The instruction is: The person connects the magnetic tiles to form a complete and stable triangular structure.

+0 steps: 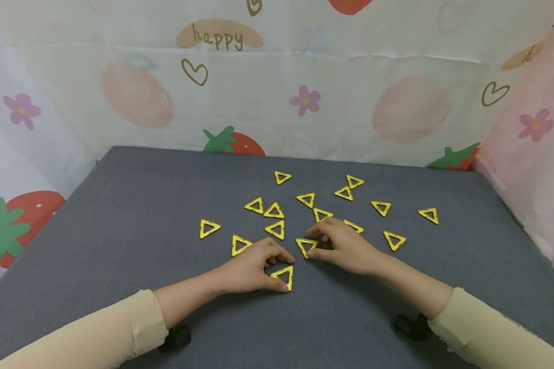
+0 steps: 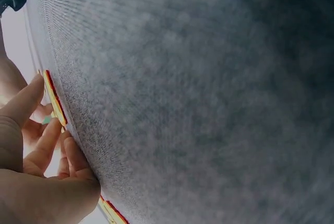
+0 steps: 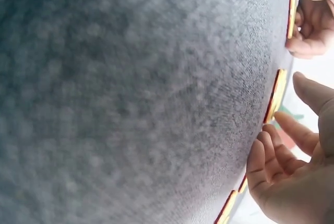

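My left hand (image 1: 254, 266) holds a hollow yellow triangle tile (image 1: 291, 279) at the table's near middle, thumb at its lower corner and fingers curved at its upper side. Farther back and to the right, my right hand (image 1: 346, 246) is around another yellow triangle tile (image 1: 300, 244). In the right wrist view, the index fingertip meets one end of this tile (image 3: 275, 96), while the thumb stands a little off the other end. From the side, the left hand's tile (image 2: 55, 97) shows a red edge.
Several more hollow yellow triangles lie flat behind the hands, among them a triangle (image 1: 209, 228) at the left and another (image 1: 429, 216) at the far right. The grey table (image 1: 120, 215) ends at a printed cloth backdrop (image 1: 268, 113).
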Action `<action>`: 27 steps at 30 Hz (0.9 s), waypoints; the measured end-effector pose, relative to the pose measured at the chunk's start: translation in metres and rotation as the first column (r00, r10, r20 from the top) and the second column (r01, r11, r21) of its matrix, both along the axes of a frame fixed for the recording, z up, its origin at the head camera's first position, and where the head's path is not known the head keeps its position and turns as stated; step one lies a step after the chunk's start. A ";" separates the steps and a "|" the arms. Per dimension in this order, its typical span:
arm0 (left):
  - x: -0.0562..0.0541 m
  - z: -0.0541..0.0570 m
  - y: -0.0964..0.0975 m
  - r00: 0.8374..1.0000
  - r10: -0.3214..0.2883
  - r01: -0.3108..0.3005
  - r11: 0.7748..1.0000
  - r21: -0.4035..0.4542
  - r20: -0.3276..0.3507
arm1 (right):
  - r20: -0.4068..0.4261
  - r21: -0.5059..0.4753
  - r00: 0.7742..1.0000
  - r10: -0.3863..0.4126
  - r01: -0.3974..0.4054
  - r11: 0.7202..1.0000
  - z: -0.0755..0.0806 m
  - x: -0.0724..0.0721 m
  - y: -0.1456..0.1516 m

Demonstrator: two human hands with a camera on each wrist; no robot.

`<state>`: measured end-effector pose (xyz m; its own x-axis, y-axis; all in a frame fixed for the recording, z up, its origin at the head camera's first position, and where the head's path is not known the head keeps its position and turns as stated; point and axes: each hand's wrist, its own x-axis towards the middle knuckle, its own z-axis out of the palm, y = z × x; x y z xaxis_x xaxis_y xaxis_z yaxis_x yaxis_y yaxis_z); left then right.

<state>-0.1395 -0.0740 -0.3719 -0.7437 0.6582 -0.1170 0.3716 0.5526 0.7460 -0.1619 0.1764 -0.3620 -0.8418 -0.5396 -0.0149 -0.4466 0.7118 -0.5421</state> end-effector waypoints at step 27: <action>0.001 -0.002 0.000 0.999 -0.017 0.017 1.000 -0.011 -0.050 | -0.071 0.052 0.997 -0.016 0.020 0.998 -0.004 0.001 -0.007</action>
